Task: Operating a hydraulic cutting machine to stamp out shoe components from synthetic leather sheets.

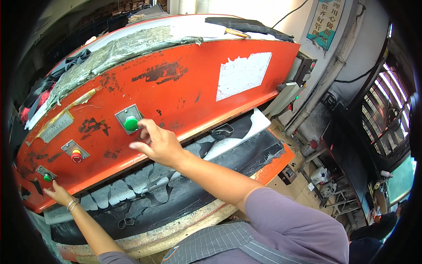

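My right hand is beside the large green push button on the front of an orange press. Its thumb and bent fingers are spread apart, with nothing between them. Lower at the left, my left hand is open just below a smaller green button, a fingertip close to it. Between the two sits a red emergency-stop knob with a yellow collar. Under the press head lies black sheet material with shapes cut out of it. Two metal cutting dies rest on it.
A pale cutting board shows through the cut-outs under the beam. On top of the press lie a dusty greenish cloth, dark folded material and a brown-handled tool. To the right stands a dark table with clutter beneath.
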Demonstrator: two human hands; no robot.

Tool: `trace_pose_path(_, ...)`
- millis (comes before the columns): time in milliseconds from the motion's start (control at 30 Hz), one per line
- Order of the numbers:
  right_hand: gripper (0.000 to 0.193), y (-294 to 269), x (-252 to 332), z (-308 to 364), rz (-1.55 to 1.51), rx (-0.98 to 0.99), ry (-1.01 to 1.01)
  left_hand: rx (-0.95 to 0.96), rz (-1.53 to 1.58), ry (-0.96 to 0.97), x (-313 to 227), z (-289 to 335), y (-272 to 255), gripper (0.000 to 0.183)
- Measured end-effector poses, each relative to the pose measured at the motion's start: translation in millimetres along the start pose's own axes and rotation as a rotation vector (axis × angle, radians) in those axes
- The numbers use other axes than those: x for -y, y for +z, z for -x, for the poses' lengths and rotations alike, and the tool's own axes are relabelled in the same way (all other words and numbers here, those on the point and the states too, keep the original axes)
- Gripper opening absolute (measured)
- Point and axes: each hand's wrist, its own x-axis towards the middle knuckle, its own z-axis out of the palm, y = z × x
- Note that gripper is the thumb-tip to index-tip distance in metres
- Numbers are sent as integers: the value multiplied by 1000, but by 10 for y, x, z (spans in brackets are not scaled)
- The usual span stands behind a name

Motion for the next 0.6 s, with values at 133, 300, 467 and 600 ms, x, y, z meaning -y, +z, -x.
trace_pose_path(133, 43, 158, 3, -42, 171, -129, 51, 401, 314, -21, -75, -133, -352, 62)
trace_pose_path(300, 49, -124, -7, 942, 98, 237, 170, 617, 194, 23, -49, 600, -927, 48)
trace_pose_path(467, 58, -789, 96, 1947, 290, 892, 323, 1279, 127, -27, -796, 2565, -1404, 9)
trace_pose_path(600, 60, -1045, 178, 2465, 389, 867, 231, 1601, 156, 285, -1248, 3528, -1684, 14)
